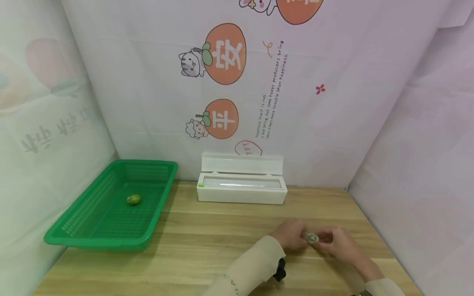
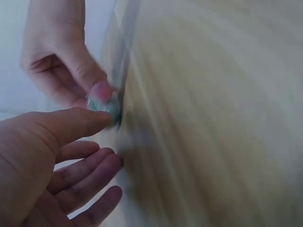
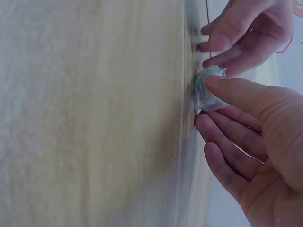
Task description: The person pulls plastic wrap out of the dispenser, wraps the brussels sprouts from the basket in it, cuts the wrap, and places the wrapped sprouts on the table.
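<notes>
A small greenish lump wrapped in clear film [image 1: 312,238] is held just above the wooden table at the right. My right hand [image 1: 342,246] pinches it, the thumb [image 3: 236,92] lying on the film and the other fingers under or behind. From the other side my left hand [image 1: 290,234] meets the lump. In the left wrist view its thumb [image 2: 85,124] overlaps the lump's edge, while its other fingers lie loosely bent below and apart from it. What is inside the film cannot be made out.
A white cling film dispenser [image 1: 240,195] with its lid raised stands at the back wall. To the left, a green plastic basket [image 1: 155,218] holds one small yellow-green roundish thing [image 1: 134,199]. Printed cloth walls [image 1: 296,123] enclose the wooden table [image 1: 185,263].
</notes>
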Demonstrator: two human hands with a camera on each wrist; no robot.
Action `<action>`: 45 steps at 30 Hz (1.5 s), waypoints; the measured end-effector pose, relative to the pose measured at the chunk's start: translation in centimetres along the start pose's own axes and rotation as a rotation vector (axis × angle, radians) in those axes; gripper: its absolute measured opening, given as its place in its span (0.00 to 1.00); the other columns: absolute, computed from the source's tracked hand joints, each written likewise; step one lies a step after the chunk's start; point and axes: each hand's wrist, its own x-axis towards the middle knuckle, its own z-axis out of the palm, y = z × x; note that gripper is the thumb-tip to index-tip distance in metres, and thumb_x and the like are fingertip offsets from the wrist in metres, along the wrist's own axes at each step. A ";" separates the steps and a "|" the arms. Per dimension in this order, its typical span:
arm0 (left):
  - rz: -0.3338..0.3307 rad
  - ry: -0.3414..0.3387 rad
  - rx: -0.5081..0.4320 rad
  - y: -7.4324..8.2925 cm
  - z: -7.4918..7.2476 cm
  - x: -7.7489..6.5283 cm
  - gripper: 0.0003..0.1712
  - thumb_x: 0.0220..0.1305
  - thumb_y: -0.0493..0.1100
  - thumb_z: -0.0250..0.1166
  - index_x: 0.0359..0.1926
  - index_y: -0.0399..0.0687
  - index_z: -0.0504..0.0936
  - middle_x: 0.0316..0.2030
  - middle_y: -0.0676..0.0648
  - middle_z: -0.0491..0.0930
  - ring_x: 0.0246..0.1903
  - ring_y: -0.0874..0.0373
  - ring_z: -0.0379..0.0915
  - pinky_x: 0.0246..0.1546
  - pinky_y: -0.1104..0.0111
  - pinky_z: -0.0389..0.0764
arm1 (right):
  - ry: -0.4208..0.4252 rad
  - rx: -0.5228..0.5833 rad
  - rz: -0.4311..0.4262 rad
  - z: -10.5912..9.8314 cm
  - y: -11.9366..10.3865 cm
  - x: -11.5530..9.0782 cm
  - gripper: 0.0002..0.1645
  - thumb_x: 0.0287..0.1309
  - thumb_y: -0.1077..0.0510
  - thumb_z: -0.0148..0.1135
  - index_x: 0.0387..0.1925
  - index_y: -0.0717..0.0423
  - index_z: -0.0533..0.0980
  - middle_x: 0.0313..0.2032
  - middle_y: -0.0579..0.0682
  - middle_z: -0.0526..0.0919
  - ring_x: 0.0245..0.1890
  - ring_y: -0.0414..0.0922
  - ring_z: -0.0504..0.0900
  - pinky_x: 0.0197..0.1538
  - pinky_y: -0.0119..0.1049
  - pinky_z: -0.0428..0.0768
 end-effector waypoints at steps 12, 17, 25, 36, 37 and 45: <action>-0.019 -0.032 0.156 -5.6 -7.1 -3.9 0.12 0.66 0.43 0.71 0.50 0.47 0.86 0.44 0.52 0.87 0.43 0.61 0.82 0.44 0.72 0.83 | -0.026 -0.104 0.012 -1.0 -1.4 0.4 0.28 0.57 0.52 0.79 0.52 0.69 0.83 0.46 0.61 0.91 0.44 0.51 0.91 0.47 0.43 0.91; -0.013 -0.028 0.183 -7.7 -10.9 -6.7 0.22 0.69 0.43 0.72 0.61 0.43 0.83 0.57 0.47 0.86 0.57 0.55 0.82 0.61 0.67 0.83 | 0.010 -0.201 -0.003 -2.0 -3.0 1.4 0.31 0.59 0.49 0.78 0.55 0.68 0.83 0.50 0.65 0.89 0.49 0.61 0.89 0.53 0.59 0.88; -0.072 -0.009 0.283 -11.0 -14.5 -9.3 0.22 0.69 0.44 0.72 0.61 0.42 0.84 0.56 0.44 0.86 0.57 0.51 0.84 0.58 0.62 0.86 | 0.007 -0.288 -0.081 -3.0 -6.1 3.8 0.30 0.61 0.51 0.76 0.57 0.69 0.82 0.51 0.66 0.89 0.50 0.61 0.88 0.54 0.61 0.87; -0.126 0.061 0.264 -14.7 -17.9 -12.4 0.22 0.65 0.40 0.74 0.58 0.36 0.83 0.50 0.40 0.86 0.51 0.45 0.84 0.53 0.55 0.87 | 0.030 -0.389 -0.176 -2.6 -9.3 8.1 0.26 0.66 0.53 0.72 0.58 0.67 0.81 0.53 0.64 0.88 0.53 0.62 0.87 0.59 0.61 0.85; -0.122 0.076 0.255 -15.0 -18.2 -12.5 0.21 0.65 0.39 0.74 0.57 0.35 0.83 0.49 0.39 0.86 0.50 0.45 0.84 0.52 0.55 0.87 | 0.034 -0.389 -0.187 -2.6 -9.5 8.5 0.26 0.66 0.54 0.72 0.59 0.66 0.81 0.53 0.64 0.88 0.53 0.61 0.87 0.59 0.61 0.85; -0.136 0.134 0.335 -18.3 -19.6 -12.8 0.19 0.64 0.38 0.75 0.53 0.36 0.84 0.48 0.39 0.86 0.47 0.45 0.84 0.48 0.55 0.89 | 0.045 -0.415 -0.311 -2.3 -11.1 11.5 0.25 0.63 0.59 0.73 0.57 0.70 0.80 0.51 0.65 0.88 0.52 0.62 0.87 0.59 0.58 0.85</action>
